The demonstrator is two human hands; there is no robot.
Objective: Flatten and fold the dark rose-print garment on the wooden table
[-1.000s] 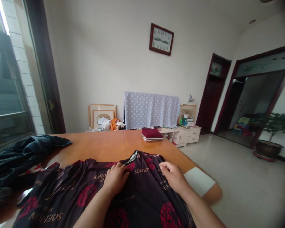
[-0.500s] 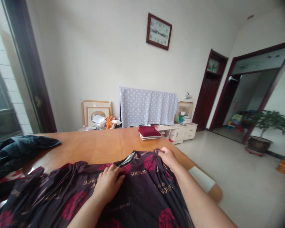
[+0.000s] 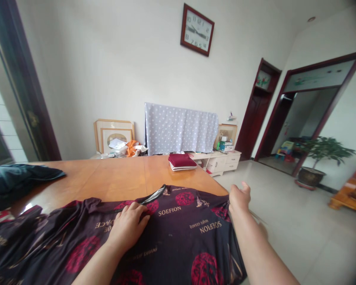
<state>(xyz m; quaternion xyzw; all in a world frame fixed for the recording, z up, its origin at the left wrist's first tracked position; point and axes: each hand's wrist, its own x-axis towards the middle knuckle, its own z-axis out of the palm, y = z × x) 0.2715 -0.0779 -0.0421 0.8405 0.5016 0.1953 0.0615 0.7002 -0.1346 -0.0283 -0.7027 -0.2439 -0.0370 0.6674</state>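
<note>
Spreading across the wooden table (image 3: 118, 178) under both our hands lies the dark garment (image 3: 178, 237), printed with red roses and pale lettering, its black-and-white neckline just beyond our left fingertips. Off to the far left of the left hand (image 3: 127, 229), a dark blue heap of clothing (image 3: 17, 180) sits on the same tabletop, well apart from us. Ahead of both hands, near the table's far edge, rests a folded maroon cloth (image 3: 181, 161). We press the left hand flat on the garment, palm down, fingers spread open and gripping nothing. Our right hand (image 3: 239, 198) sits at the garment's right edge, by the table's side; its fingers are curled with the thumb raised, and we cannot tell whether they pinch the fabric or merely touch it.
</note>
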